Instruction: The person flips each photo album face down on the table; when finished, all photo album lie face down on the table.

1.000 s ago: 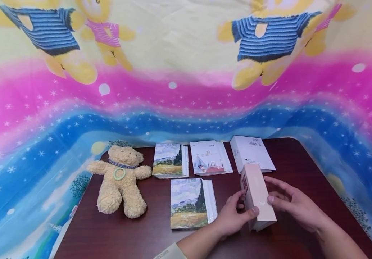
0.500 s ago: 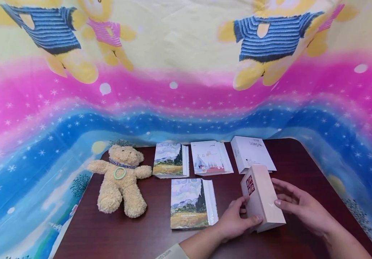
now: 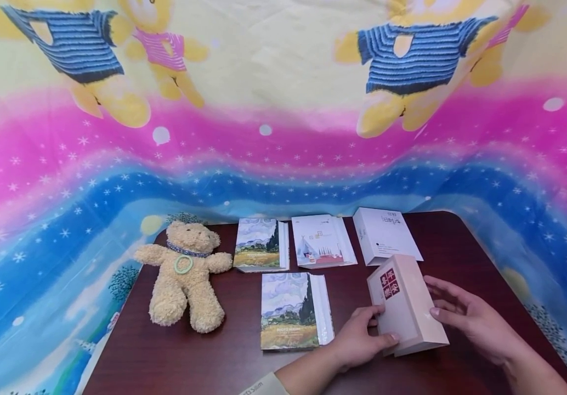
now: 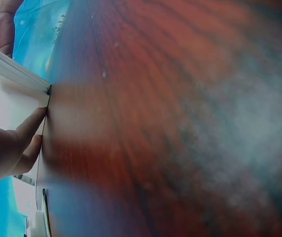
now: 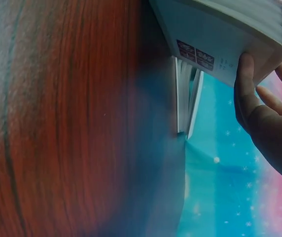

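Both hands are on a thick pale-pink photo album point(image 3: 409, 307) with red square lettering on its cover, standing tilted above the table's right part. My left hand point(image 3: 362, 337) holds it at the lower left, thumb on the front cover and fingers at the edge. In the left wrist view the left hand's fingers point(image 4: 30, 131) lie along the cover edge, close to the tabletop. My right hand point(image 3: 476, 323) holds the spine side, its thumb against the spine. The right wrist view shows a right finger point(image 5: 247, 74) on the lettered face, with the page edges above.
A landscape-covered album point(image 3: 288, 312) lies left of the hands. Behind are a similar album point(image 3: 256, 244), a white tent-patterned album point(image 3: 318, 241) and a white album point(image 3: 387, 236), close to the held one. A teddy bear point(image 3: 185, 274) lies at left. Printed cloth point(image 3: 283, 137) surrounds the table.
The held album has moved right and tipped leftward, so its lettered front cover now faces up more. Both hands have moved slightly right with it. The other albums and the bear have stayed put.
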`<state>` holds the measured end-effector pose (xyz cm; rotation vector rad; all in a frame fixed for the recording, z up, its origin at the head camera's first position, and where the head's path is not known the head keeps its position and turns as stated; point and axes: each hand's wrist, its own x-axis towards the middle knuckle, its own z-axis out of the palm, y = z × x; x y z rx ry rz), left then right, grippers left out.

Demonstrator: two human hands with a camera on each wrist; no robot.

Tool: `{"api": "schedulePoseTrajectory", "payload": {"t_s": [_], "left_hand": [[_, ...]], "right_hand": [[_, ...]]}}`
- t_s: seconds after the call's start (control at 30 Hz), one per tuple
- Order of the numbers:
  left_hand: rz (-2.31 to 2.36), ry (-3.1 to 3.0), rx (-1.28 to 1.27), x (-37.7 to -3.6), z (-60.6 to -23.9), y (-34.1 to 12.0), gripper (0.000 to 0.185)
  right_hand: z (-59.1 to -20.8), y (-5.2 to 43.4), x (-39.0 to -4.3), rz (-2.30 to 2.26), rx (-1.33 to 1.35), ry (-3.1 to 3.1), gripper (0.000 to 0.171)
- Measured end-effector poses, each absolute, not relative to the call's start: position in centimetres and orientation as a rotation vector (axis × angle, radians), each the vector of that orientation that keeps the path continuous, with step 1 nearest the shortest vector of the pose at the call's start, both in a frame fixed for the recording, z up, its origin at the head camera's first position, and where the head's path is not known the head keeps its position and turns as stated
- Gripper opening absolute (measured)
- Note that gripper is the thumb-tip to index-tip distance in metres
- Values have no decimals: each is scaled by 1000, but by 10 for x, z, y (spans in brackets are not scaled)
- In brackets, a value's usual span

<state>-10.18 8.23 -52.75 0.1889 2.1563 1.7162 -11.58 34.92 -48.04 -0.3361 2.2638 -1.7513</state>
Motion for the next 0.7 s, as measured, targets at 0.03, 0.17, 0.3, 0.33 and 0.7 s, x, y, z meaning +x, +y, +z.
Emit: {"api": "schedulePoseTrajectory", "payload": {"t_s": [0.03, 0.17, 0.3, 0.33, 0.7], "left_hand": [[1710, 2164, 193, -102, -528, 83, 57], [1682, 2191, 208, -102, -529, 83, 55], [1665, 2206, 212, -102, -530, 84, 54], [1661, 2209, 212, -102, -530, 84, 54], [1633, 2237, 231, -100, -530, 82, 54]], "right_hand": [[-482, 351, -116, -1746, -333, 2267, 65], [-486, 356, -116, -1744, -315, 2274, 65], [-489, 362, -117, -1750, -282, 2274, 65], [-490, 363, -117, -1749, -264, 2270, 65], [-502, 375, -116, -1704, -171, 2287, 67]]}}
